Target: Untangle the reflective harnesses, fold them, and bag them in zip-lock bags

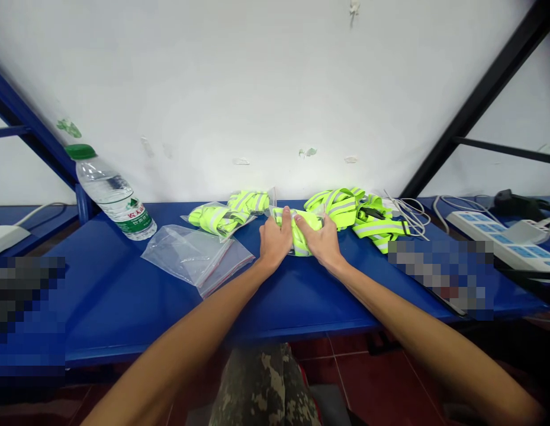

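The left hand (273, 239) and the right hand (319, 239) are both on one folded bundle of neon yellow reflective fabric (298, 235) with silver stripes. This bundle lies near the front of the blue bench (301, 296), in the middle. The two hands are narrow around it, with the fingers bent over its top, and they hold it from the two sides. Some transparent plastic (272, 198) shows near it, but I cannot tell well if the bundle is inside a bag.

From the bundle, at about 10 o'clock, lies a second reflective bundle (216, 218) in a plastic bag, and at about 8 o'clock is a flat zip bag (197, 260). At about 2 o'clock there are more loose reflective straps (341, 207) beside a white cable (410, 216). Further away at 3 o'clock is a white power strip (501, 242) with blue switches. A water bottle (115, 195) with a green cap lies tilted at about 9 o'clock, its top leaning on the wall. Two parts of the view are pixelated, so I cannot tell what they show. Under the bench, camouflage trousers (261, 384) are visible.
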`<control>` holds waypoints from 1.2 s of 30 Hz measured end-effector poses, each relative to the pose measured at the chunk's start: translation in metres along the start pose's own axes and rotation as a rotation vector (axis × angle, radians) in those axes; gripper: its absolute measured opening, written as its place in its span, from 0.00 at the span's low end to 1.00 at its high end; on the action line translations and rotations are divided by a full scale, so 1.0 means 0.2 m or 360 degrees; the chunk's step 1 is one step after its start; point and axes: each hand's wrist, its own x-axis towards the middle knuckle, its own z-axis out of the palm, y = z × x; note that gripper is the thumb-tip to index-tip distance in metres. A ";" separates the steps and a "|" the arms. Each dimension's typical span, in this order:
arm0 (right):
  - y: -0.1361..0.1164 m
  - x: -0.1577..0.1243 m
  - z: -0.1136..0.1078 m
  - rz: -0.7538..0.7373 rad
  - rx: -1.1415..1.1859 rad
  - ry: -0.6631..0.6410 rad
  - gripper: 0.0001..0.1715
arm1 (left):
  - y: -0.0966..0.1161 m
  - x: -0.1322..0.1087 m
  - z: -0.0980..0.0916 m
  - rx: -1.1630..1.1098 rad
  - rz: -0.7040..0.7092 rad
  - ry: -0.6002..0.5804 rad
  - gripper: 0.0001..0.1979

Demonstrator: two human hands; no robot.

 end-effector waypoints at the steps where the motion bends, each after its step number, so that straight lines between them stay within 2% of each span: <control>1: 0.00 0.00 0.00 -0.0021 0.0017 -0.0008 0.26 | 0.00 0.00 0.00 0.0013 0.0008 0.0000 0.34; 10: 0.03 0.00 0.01 -0.0002 0.0055 -0.0072 0.30 | 0.01 0.00 -0.03 0.0144 0.0071 -0.0077 0.35; 13: 0.02 0.01 0.00 0.0000 -0.0190 -0.0154 0.35 | -0.01 0.03 -0.05 0.0204 0.0044 -0.0128 0.35; 14: 0.01 0.01 -0.01 -0.0086 -0.0355 -0.0130 0.37 | -0.02 0.05 -0.06 0.0201 0.0039 -0.0137 0.34; 16: 0.00 0.01 -0.03 -0.0422 -0.0737 -0.0104 0.43 | -0.03 0.08 -0.08 0.0189 0.0011 -0.0104 0.33; 18: -0.01 0.00 -0.05 -0.0837 -0.1066 -0.0254 0.45 | -0.05 0.11 -0.11 0.0159 -0.0080 -0.0084 0.34; 20: 0.01 -0.01 -0.06 -0.1103 -0.1311 -0.0542 0.41 | -0.05 0.13 -0.14 0.0043 -0.0211 -0.0228 0.37; 22: 0.03 -0.02 -0.07 -0.1177 -0.1449 -0.0731 0.37 | -0.05 0.13 -0.19 -0.0100 -0.0293 -0.0471 0.40; 23: 0.04 -0.01 -0.07 -0.1172 -0.1480 -0.0767 0.36 | -0.04 0.12 -0.22 -0.0112 -0.0258 -0.0527 0.41; 24: 0.06 0.01 -0.07 -0.1154 -0.1489 -0.0768 0.37 | -0.04 0.11 -0.27 -0.0051 -0.0152 -0.0502 0.39; 27: 0.07 0.09 -0.06 -0.1100 -0.1469 -0.0638 0.36 | -0.03 0.04 -0.45 0.0514 0.0434 -0.0241 0.29; 28: 0.07 0.13 -0.05 -0.1100 -0.1475 -0.0568 0.35 | -0.04 0.02 -0.52 0.0740 0.0569 -0.0309 0.26; 29: 0.07 0.16 -0.04 -0.1111 -0.1498 -0.0495 0.34 | -0.05 0.00 -0.59 0.0949 0.0628 -0.0460 0.24; 32: 0.06 0.24 0.01 -0.1163 -0.1654 -0.0403 0.30 | -0.09 -0.06 -0.75 0.1310 0.0444 -0.0921 0.22; 34: 0.08 0.26 0.05 -0.1190 -0.1775 -0.0494 0.28 | -0.11 -0.09 -0.79 0.1310 0.0309 -0.1087 0.23; 36: 0.09 0.24 0.06 -0.1190 -0.1862 -0.0609 0.25 | -0.11 -0.13 -0.76 0.1288 0.0314 -0.1104 0.24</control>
